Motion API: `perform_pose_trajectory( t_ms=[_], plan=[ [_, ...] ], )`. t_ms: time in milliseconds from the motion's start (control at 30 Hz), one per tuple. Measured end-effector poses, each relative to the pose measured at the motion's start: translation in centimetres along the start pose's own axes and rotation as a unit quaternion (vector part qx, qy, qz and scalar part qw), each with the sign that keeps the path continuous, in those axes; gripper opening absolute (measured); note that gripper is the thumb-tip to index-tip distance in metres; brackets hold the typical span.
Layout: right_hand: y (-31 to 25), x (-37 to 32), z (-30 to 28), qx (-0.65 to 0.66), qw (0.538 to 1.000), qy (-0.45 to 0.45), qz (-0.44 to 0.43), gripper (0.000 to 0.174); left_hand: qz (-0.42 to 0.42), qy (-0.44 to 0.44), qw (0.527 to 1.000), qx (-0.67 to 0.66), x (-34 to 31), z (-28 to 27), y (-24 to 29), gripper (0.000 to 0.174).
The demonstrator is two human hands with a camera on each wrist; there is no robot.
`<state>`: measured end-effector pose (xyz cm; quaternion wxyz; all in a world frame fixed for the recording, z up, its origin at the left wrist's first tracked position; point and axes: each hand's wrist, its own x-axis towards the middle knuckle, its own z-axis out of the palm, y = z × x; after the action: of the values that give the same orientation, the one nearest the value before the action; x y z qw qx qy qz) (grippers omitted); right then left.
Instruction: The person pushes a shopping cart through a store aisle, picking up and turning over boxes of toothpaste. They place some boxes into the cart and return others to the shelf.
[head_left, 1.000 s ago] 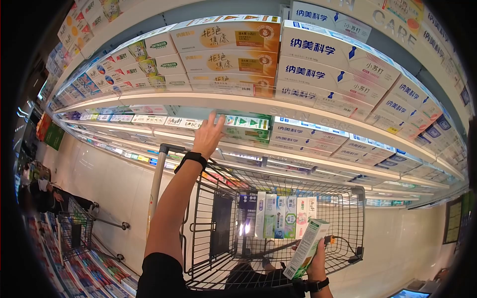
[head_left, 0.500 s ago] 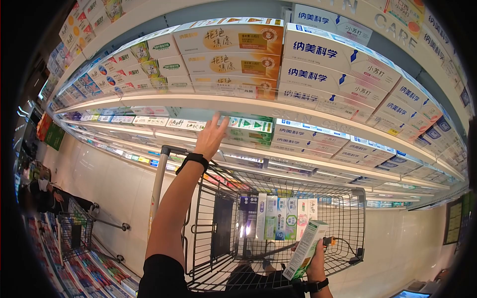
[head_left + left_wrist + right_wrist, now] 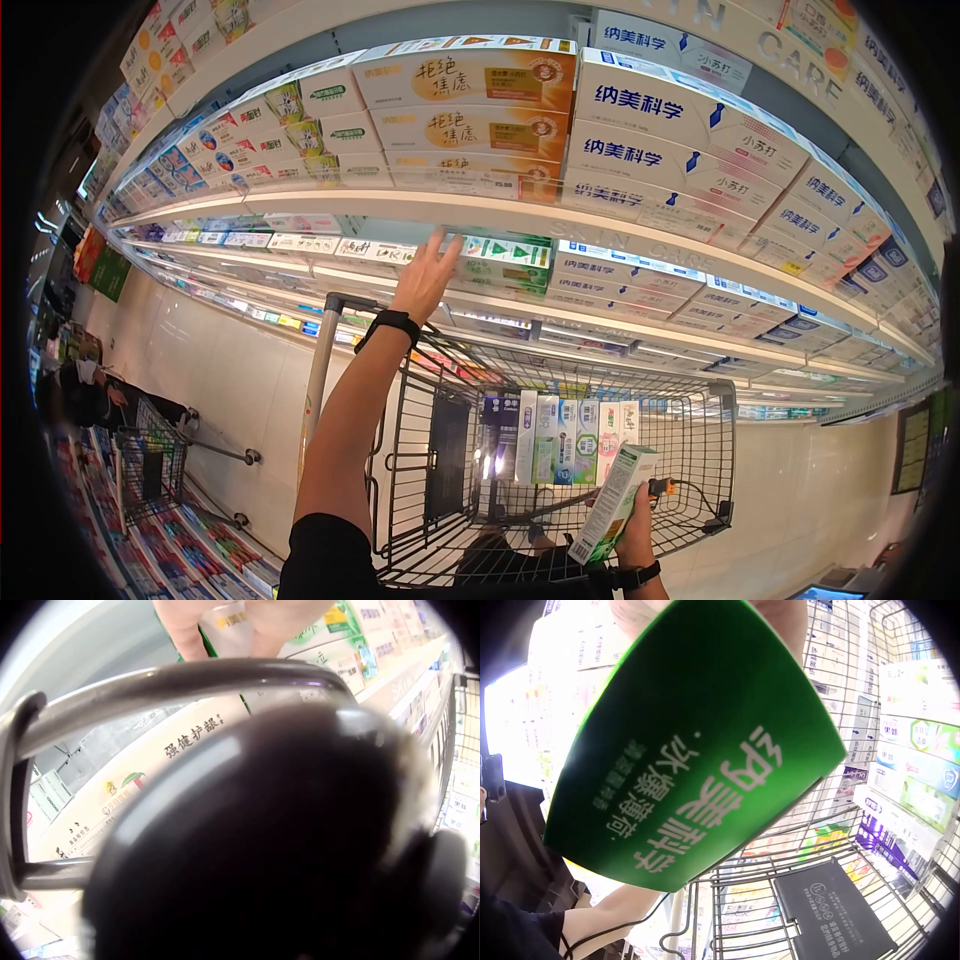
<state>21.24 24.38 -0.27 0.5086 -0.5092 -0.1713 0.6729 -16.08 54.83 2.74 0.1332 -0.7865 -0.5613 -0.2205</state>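
My right hand grips a green and white toothpaste box, held slanted over the near right part of the shopping cart. Its green face with white lettering fills much of the right wrist view. Up at the lower shelf, my left hand reaches to the left end of a stack of green and white toothpaste boxes, fingers extended. In the left wrist view, the fingers lie at a white box face with green edges; the wrist camera's dark mount hides much below.
The wire cart stands before the shelves, with a row of toothpaste boxes inside. Above my left hand runs the upper shelf edge, carrying orange-white boxes and white-blue boxes. Another cart stands at left behind.
My left hand stays at the lower shelf, shifted only slightly in view. The shelf boxes drift a little to the right as the head view moves. The right hand keeps the toothpaste box.
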Motion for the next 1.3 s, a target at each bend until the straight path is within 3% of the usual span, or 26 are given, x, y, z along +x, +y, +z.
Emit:
perform_pose_trajectory(
  t_ms=[933,1233,1300],
  plan=[
    [-0.1,-0.3,0.1,-0.019,1.0,0.011,-0.004,0.059,0.001,0.003,1.0,-0.01,0.0,0.1,0.1,0.056],
    [0.0,-0.3,-0.3,-0.004,1.0,0.014,0.002,0.058,-0.096,0.018,0.994,-0.058,0.5,-5.0,-1.1,0.052],
    [0.0,-0.2,-0.2,0.004,1.0,0.023,0.0,0.058,-0.147,-0.017,0.986,-0.083,1.0,-6.2,-2.5,0.049]
  ],
)
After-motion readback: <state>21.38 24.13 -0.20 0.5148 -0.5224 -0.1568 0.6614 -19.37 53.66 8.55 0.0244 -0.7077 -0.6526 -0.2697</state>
